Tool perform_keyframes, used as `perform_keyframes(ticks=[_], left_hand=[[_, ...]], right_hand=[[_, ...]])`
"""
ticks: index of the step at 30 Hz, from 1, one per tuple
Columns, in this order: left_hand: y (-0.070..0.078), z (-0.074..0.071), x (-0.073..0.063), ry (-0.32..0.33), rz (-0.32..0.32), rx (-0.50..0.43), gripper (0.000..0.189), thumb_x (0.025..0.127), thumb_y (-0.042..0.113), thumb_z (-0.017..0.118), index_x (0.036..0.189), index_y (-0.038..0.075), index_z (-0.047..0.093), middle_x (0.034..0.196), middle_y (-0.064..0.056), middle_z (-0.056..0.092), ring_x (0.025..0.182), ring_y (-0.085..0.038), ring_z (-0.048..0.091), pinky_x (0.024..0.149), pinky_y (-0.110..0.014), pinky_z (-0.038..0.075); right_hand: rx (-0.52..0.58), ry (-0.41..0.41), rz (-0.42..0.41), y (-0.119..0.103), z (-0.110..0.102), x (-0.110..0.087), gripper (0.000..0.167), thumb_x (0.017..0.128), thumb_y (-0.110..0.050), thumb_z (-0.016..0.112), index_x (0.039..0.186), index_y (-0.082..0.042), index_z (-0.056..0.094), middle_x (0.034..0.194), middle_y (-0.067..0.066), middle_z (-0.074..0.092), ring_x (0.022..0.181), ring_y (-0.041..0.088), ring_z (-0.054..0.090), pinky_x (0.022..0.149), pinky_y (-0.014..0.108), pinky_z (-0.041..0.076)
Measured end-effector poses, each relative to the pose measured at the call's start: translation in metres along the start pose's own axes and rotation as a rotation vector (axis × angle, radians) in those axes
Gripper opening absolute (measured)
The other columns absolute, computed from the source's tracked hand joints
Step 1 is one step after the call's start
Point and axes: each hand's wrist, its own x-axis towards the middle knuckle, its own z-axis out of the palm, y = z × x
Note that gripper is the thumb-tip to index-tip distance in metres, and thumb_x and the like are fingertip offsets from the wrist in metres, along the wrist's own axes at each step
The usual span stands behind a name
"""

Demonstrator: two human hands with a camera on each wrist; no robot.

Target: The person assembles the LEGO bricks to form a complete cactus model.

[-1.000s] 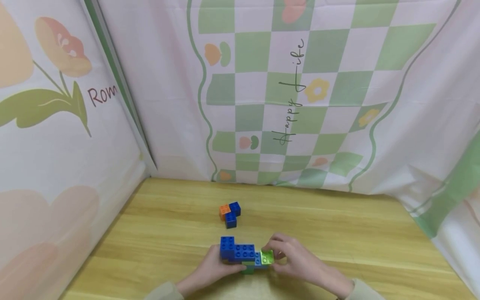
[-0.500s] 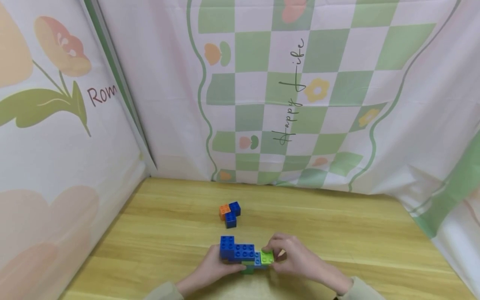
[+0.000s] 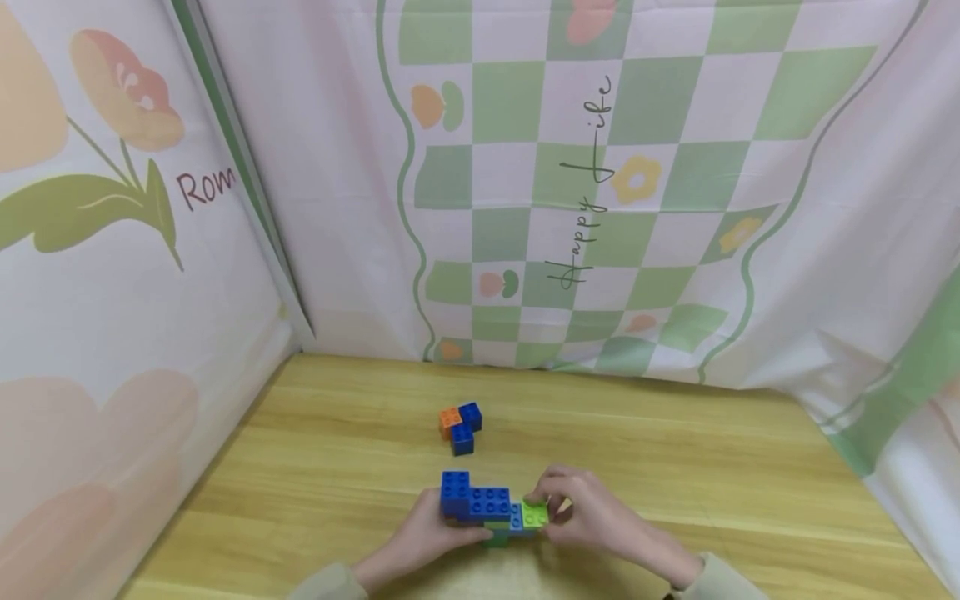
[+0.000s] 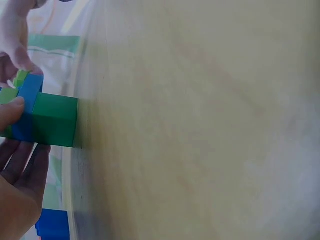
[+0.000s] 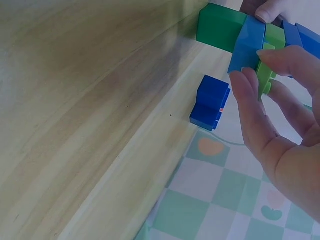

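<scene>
My left hand (image 3: 423, 533) grips a built-up stack of toy building bricks just above the table. In the head view its royal blue bricks (image 3: 489, 502) step up to the left, with a lighter blue brick (image 3: 515, 518) at the right. A dark green brick (image 4: 56, 120) forms the bottom of the stack, and the left thumb presses the blue layer beside it. On the right end sits a thin lime green brick (image 3: 534, 515), studs up. The right hand (image 3: 592, 512) pinches this piece between thumb and fingers; its contact with the lighter blue brick is partly hidden by fingers.
Beyond the hands, an orange brick (image 3: 449, 422) and two blue bricks (image 3: 462, 439) stand clustered on the wooden table (image 3: 637, 442). A checkered curtain (image 3: 577, 208) hangs behind the table's back edge, and a printed cloth wall (image 3: 150, 317) borders the left side.
The lime green brick looked slightly tilted a second ago and now lies level on the lighter blue brick. Both hands have kept nearly the same place and hold.
</scene>
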Motion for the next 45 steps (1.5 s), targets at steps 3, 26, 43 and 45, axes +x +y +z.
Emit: perform_keyframes(ticks=[3, 26, 43, 45], left_hand=[[0.0004, -0.0001, 0.0001, -0.001, -0.004, -0.002, 0.044, 0.082, 0.022, 0.08, 0.124, 0.018, 0.066, 0.121, -0.006, 0.073, 0.106, -0.006, 0.07, 0.092, -0.016, 0.054], [0.0012, 0.0008, 0.0005, -0.001, -0.003, 0.016, 0.044, 0.081, 0.021, 0.081, 0.123, 0.017, 0.067, 0.117, -0.005, 0.074, 0.103, -0.006, 0.07, 0.088, -0.014, 0.055], [-0.0037, -0.0032, -0.0029, 0.028, 0.007, 0.028, 0.044, 0.079, 0.021, 0.082, 0.121, 0.014, 0.068, 0.115, -0.007, 0.075, 0.101, -0.006, 0.071, 0.087, -0.016, 0.055], [-0.0043, -0.0043, -0.0034, 0.033, -0.003, 0.027, 0.045, 0.079, 0.022, 0.082, 0.121, 0.015, 0.067, 0.115, -0.006, 0.075, 0.101, -0.006, 0.071, 0.087, -0.016, 0.055]], right_hand=[[0.008, -0.012, 0.027, -0.0006, -0.0013, 0.0007, 0.033, 0.071, 0.009, 0.073, 0.102, 0.001, 0.072, 0.098, 0.01, 0.069, 0.077, 0.001, 0.064, 0.066, 0.012, 0.057], [-0.088, -0.008, 0.006, -0.0012, -0.0024, -0.0053, 0.031, 0.079, -0.002, 0.077, 0.108, -0.006, 0.068, 0.1, 0.004, 0.065, 0.083, 0.004, 0.063, 0.073, 0.012, 0.058], [-0.104, 0.092, -0.043, -0.0025, -0.009, 0.0015, 0.018, 0.089, -0.014, 0.071, 0.106, -0.008, 0.068, 0.096, 0.007, 0.071, 0.085, 0.003, 0.065, 0.072, 0.022, 0.061], [-0.098, 0.102, -0.041, -0.0025, -0.009, 0.0034, 0.016, 0.09, -0.014, 0.07, 0.106, -0.008, 0.069, 0.097, 0.008, 0.071, 0.085, 0.003, 0.066, 0.073, 0.022, 0.061]])
